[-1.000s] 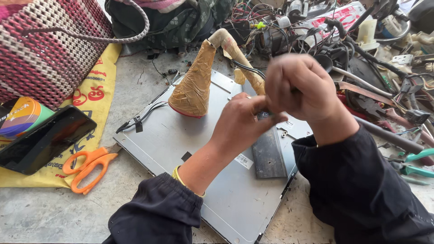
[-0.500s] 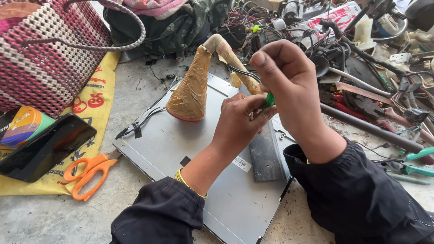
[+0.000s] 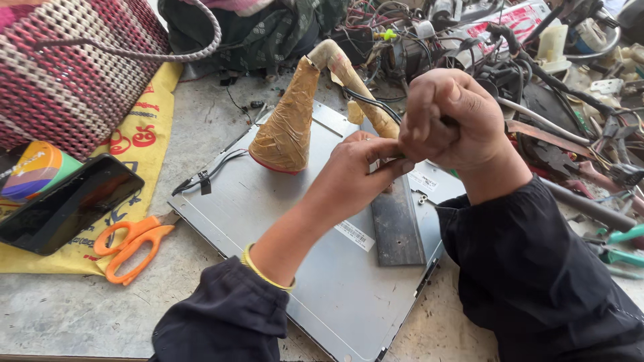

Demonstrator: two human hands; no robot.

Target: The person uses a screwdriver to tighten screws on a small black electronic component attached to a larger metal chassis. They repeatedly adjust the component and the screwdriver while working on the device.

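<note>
At frame centre, right hand point(image 3: 449, 121) now fisted on tool handle, green tip hidden; left hand point(image 3: 355, 174) pinching its shaft above panel point(image 3: 268, 221); grip tightened.

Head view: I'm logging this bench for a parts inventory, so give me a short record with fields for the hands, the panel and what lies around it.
left hand: above the panel, fingertips meeting the right hand
right hand: fisted around a thin tool, mostly hidden
panel: grey metal, flat on the bench, dark bracket on it
cone: tape-wrapped, standing on the panel's far edge
scissors: orange, left of the panel
phone: dark, on yellow cloth
basket: woven, far left
</note>
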